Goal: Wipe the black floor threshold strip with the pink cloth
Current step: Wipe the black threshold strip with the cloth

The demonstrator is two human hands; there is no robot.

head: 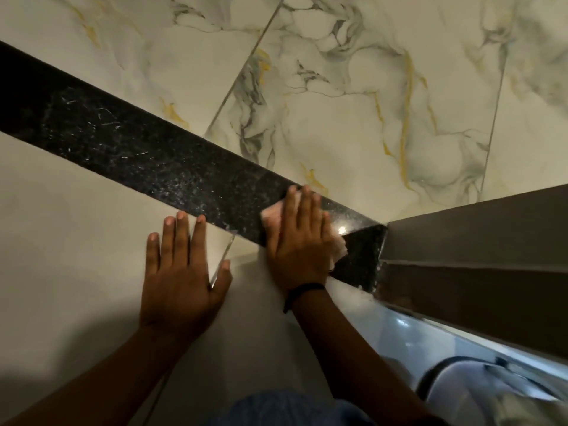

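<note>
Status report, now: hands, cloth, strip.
Right hand flat on pink cloth, pressing it on black strip near door frame. Left hand open, braced on floor tile. Strip ahead unobstructed, dusty.

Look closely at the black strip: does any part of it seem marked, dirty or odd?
Yes. The strip shows pale scratch-like streaks and dusty specks on its left stretch, away from the cloth under the right hand. Near the door frame it shines.
</note>
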